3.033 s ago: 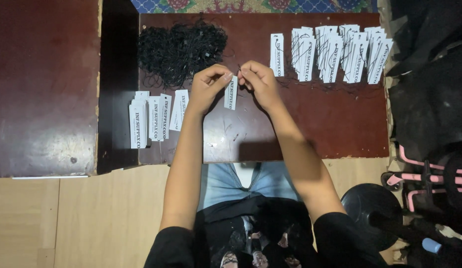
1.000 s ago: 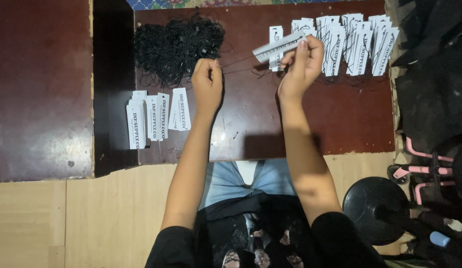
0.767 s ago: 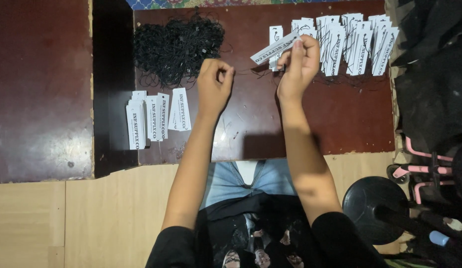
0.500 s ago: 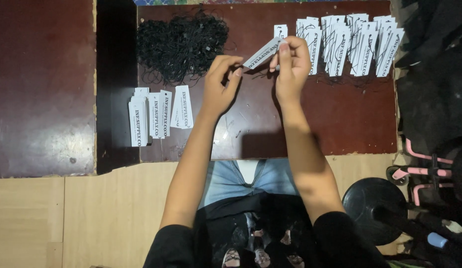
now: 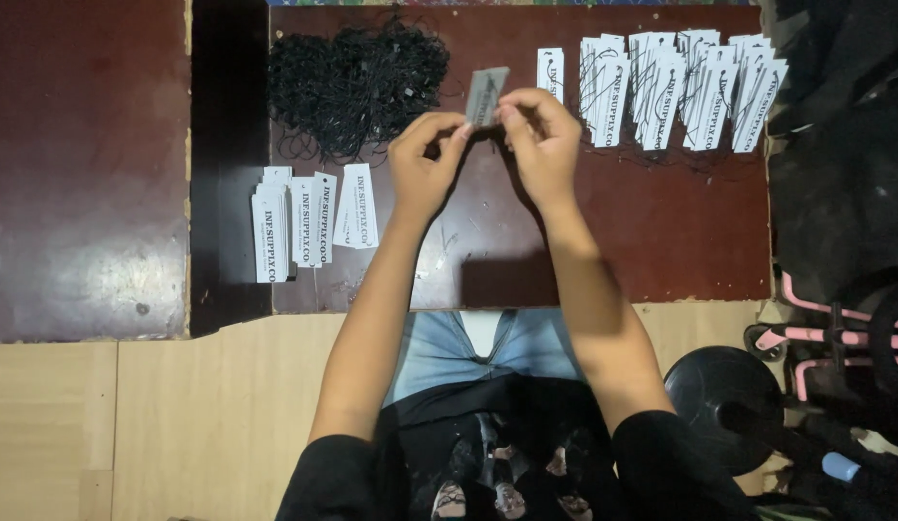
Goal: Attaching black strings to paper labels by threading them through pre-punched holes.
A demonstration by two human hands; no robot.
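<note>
Pinching one white paper tag [image 5: 487, 95] between them, the left hand [image 5: 425, 166] and right hand [image 5: 541, 145] have drawn together above the bench [image 5: 661, 232], back from the strung tags [image 5: 676, 87]; threading looks underway.

Dim, warm indoor light falls from above; the glossy dark red-brown wooden bench [image 5: 680, 232] shows soft sheen, the arms cast a shadow, and the right edge sinks into murky black.
</note>
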